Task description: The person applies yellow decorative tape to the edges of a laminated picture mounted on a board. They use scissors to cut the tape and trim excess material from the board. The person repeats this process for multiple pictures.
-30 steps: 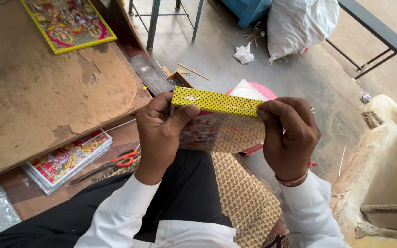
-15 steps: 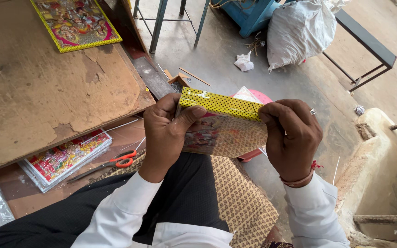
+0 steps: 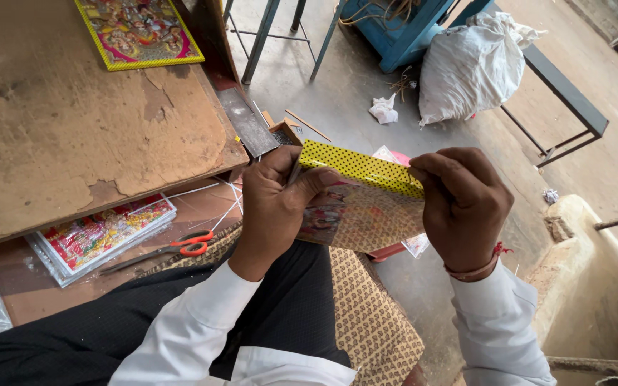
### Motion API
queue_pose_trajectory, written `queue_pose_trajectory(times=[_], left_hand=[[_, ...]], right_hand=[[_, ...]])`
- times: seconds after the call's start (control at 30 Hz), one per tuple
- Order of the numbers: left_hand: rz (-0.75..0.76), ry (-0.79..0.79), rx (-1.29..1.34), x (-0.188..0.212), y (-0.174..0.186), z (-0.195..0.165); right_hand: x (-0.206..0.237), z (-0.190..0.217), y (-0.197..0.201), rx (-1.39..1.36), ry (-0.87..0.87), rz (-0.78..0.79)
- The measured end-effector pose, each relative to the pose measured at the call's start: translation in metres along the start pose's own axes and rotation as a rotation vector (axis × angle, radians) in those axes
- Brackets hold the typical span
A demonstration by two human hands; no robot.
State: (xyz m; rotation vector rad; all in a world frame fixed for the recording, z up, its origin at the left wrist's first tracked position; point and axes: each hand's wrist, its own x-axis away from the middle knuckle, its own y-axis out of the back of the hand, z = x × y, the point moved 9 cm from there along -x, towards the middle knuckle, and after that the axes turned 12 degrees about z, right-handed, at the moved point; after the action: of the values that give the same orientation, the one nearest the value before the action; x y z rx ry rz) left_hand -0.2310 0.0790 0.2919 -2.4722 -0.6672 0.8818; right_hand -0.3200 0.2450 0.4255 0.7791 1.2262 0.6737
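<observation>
Left hand (image 3: 277,204) and right hand (image 3: 463,204) each grip an end of the yellow dotted picture frame (image 3: 363,196) above the lap

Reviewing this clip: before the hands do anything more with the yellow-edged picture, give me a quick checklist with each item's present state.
1. Left hand grips the picture's left end: ok.
2. Right hand grips its right end: ok.
3. Yellow dotted border faces up, flat along the top edge: ok.
4. Border stuck down on the far side: cannot tell.
5. Scissors on the lower shelf, apart from both hands: ok.
</observation>
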Motion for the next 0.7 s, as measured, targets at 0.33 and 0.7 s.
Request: queue_pose_trajectory(times=[0.33,0.7], left_hand=[[-0.022,-0.011,0.007,0.001,-0.005,-0.004],[-0.007,0.011,0.038,0.003,-0.015,-0.005]], right_hand=[[0.013,-0.004,0.003,-0.084,-0.056,-0.073],[0.020,-0.002,-0.001,-0.047,-0.084,-0.068]])
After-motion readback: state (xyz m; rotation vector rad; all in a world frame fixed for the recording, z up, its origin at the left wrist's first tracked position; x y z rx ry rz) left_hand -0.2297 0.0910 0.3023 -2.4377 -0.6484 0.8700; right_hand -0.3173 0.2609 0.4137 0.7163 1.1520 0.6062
